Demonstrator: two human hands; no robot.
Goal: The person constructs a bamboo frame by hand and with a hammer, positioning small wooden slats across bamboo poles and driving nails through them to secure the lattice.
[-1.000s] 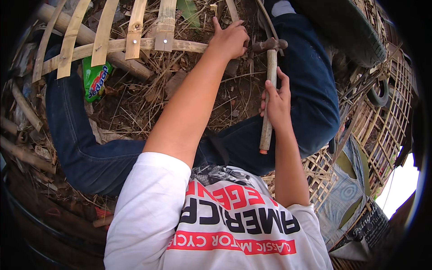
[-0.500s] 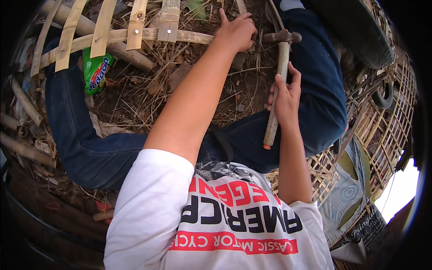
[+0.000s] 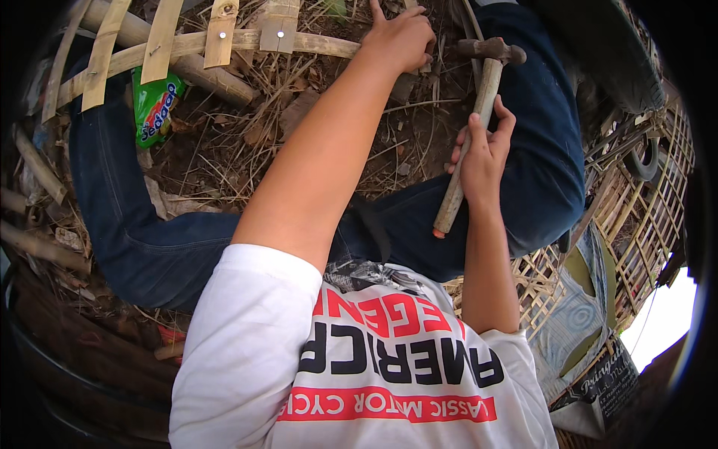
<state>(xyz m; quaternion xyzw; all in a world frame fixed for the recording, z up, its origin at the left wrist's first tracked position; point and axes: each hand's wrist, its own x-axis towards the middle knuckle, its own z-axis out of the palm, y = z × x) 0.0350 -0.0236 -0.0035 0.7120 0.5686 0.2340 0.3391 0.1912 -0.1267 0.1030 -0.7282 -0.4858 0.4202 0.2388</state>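
Observation:
My right hand (image 3: pixel 485 153) grips a hammer (image 3: pixel 465 173) by its pale wooden handle. Its rusty metal head points up and away, over the ground beside my right leg. Farther forward and left, my left hand (image 3: pixel 400 41) is closed at the end of the curved bamboo strip (image 3: pixel 325 45), one finger stretched out, the others bent and partly hidden. Several flat bamboo slats (image 3: pixel 218 34) cross that strip to the left, and nail heads show on two of them. Another slat tip (image 3: pixel 410 4) shows just past the left hand.
A green packet (image 3: pixel 155 108) lies below the slats. Dry straw and leaves (image 3: pixel 254 135) cover the soil between my legs in dark jeans (image 3: pixel 168 258). Thick bamboo poles (image 3: pixel 45 251) lie at left. A tyre (image 3: pixel 621 60) and woven bamboo lattice (image 3: pixel 628 224) are at right.
The hammer has tilted a little to the right, its head shifting right and slightly up with my right hand. My left hand stays at the strip's end; the whole view has shifted slightly.

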